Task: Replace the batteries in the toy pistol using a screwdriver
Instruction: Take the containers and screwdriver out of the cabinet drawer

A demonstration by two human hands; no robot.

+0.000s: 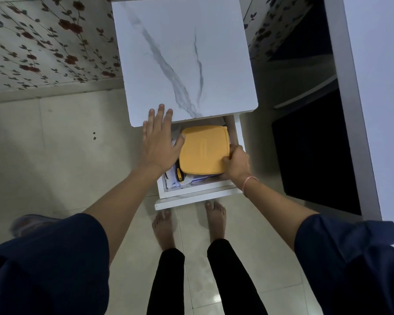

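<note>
while curled, right grip (pixel 236 162) round box (pixel 203 148)

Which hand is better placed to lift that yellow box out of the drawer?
Probably the right hand: its fingers curl round the right edge of the flat yellow plastic box. The left hand lies open, fingers straight over the edge of the white marble-patterned tabletop, only its thumb near the box.

Box (pixel 203 150) in open drawer (pixel 191 192) beneath table top (pixel 180 53), papers (pixel 198 178) under box
</note>
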